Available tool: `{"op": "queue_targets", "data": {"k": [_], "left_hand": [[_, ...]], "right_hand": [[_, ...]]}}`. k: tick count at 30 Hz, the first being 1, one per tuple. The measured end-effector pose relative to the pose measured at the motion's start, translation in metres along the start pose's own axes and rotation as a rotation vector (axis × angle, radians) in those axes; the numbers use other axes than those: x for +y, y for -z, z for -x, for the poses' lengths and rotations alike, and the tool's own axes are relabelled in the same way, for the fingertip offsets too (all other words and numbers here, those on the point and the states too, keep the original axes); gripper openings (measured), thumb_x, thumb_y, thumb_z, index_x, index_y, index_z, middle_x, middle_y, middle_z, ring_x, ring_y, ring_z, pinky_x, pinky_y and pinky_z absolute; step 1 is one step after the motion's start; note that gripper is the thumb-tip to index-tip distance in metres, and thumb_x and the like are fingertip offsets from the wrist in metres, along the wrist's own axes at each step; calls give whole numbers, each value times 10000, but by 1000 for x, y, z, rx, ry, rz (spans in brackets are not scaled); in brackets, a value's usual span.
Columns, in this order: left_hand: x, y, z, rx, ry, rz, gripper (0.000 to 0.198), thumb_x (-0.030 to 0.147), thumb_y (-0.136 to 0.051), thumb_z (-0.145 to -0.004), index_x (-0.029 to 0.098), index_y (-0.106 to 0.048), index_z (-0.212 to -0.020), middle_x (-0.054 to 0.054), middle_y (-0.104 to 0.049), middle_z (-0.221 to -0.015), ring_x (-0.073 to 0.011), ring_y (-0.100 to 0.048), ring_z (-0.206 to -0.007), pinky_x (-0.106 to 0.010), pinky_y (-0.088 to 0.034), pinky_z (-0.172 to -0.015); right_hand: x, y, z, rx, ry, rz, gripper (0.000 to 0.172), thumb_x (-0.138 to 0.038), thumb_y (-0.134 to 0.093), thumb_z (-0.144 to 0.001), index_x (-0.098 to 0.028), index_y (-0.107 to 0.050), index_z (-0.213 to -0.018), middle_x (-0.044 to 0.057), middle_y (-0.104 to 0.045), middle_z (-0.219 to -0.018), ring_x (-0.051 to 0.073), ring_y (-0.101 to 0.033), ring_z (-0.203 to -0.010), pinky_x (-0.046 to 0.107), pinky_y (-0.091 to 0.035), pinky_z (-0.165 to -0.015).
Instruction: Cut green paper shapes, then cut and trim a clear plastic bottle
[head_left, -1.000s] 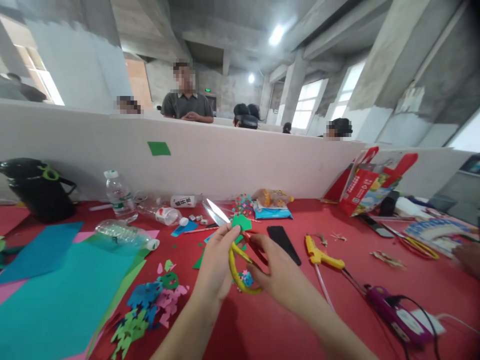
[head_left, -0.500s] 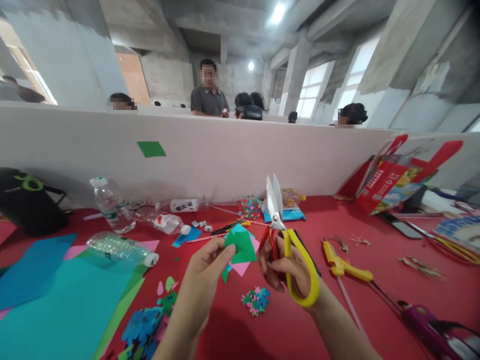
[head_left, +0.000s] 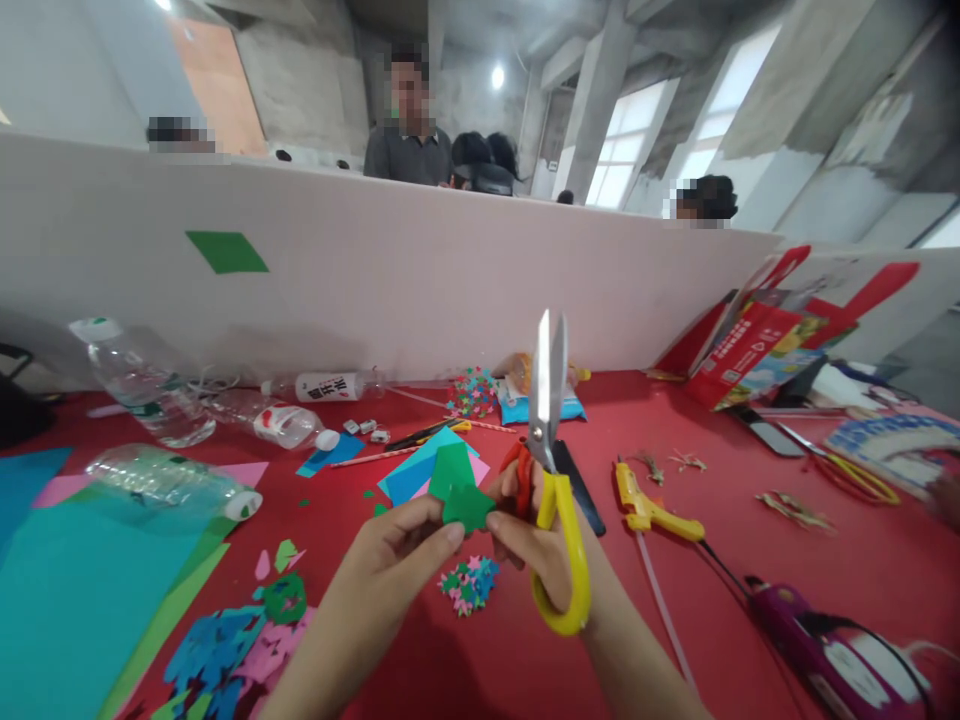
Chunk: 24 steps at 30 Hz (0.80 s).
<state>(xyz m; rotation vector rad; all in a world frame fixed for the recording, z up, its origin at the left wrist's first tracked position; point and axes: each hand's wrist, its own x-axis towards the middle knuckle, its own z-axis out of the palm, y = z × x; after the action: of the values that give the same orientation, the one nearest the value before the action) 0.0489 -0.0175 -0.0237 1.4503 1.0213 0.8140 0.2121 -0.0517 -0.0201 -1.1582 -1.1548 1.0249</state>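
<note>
Between the thumb and fingers of my left hand [head_left: 401, 550] is a small green paper piece [head_left: 466, 508], cut to a roughly star-like outline. Red-and-yellow-handled scissors [head_left: 543, 430] hang in my right hand [head_left: 540, 555], blades pointing up and slightly apart. My right thumb and fingertip also touch the right tip of the green piece. Just behind it, a green sheet [head_left: 452, 468] lies over blue and pink paper squares [head_left: 409, 470]. Below my hands sits a small pile of coloured paper stars [head_left: 470, 585]. Paper offcuts [head_left: 214, 645] are heaped beside my left forearm.
Clear plastic bottles [head_left: 165, 480] and large teal sheets [head_left: 82, 590] lie at left. On the right are a yellow glue gun [head_left: 652, 505], a purple tool [head_left: 817, 640] and other scissors [head_left: 847, 475]. A white partition [head_left: 375, 270] bounds the red table; people are beyond it.
My right hand has moved left to meet the green paper, its fingertips now touching it. The paper now shows a star-like outline. The view has shifted right and down.
</note>
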Motion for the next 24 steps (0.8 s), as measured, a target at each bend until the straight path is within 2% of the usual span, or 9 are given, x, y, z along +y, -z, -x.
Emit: {"op": "queue_targets", "data": {"k": [2, 6, 10, 14, 19, 24], "left_hand": [[-4, 2, -1, -21, -4, -13, 319, 446, -636, -764, 199, -504, -611, 36, -417, -637, -139, -408, -625, -251, -353, -585], [-9, 2, -5, -39, -33, -38, 266, 410, -611, -828, 196, -618, -670, 3, -557, -670, -162, -505, -676, -268, -409, -648], [4, 0, -2, 4, -102, -17, 237, 360, -639, -793, 197, -635, -620, 2, -579, -604, -150, -494, -597, -263, -387, -590], [20, 10, 3, 49, -144, 57, 200, 343, -643, -815, 196, -658, -679, 20, -560, -600, -129, -477, -574, -243, -363, -560], [26, 29, 2, 129, -224, 205, 123, 282, -644, -842, 205, -669, -749, 28, -586, -655, -117, -500, -622, -219, -393, -595], [29, 34, 2, 218, -252, 217, 157, 287, -653, -842, 205, -647, -708, 37, -581, -642, -101, -504, -621, -195, -400, -587]], "right_hand": [[0, -1, 0, 15, -18, 55, 181, -242, -587, -703, -235, -432, -796, -62, -500, -692, 83, -434, -492, 222, -376, -462], [13, -5, 0, 69, 18, 19, 202, -228, -601, -709, -238, -436, -825, -48, -504, -766, 99, -473, -551, 234, -417, -503], [21, -2, 3, 54, 70, 3, 237, -244, -658, -768, -238, -431, -836, -64, -485, -726, 92, -446, -520, 230, -391, -505], [12, 11, 13, -97, 97, 71, 277, -447, -576, -912, -224, -452, -806, -72, -398, -642, 99, -359, -526, 230, -307, -499], [-1, 15, 27, -341, -52, 216, 394, -564, -664, -832, -217, -490, -896, -49, -431, -721, 120, -379, -611, 242, -324, -560], [7, 12, 31, -427, -50, 259, 498, -693, -505, -879, -197, -469, -851, -22, -442, -740, 137, -380, -658, 255, -326, -582]]}}
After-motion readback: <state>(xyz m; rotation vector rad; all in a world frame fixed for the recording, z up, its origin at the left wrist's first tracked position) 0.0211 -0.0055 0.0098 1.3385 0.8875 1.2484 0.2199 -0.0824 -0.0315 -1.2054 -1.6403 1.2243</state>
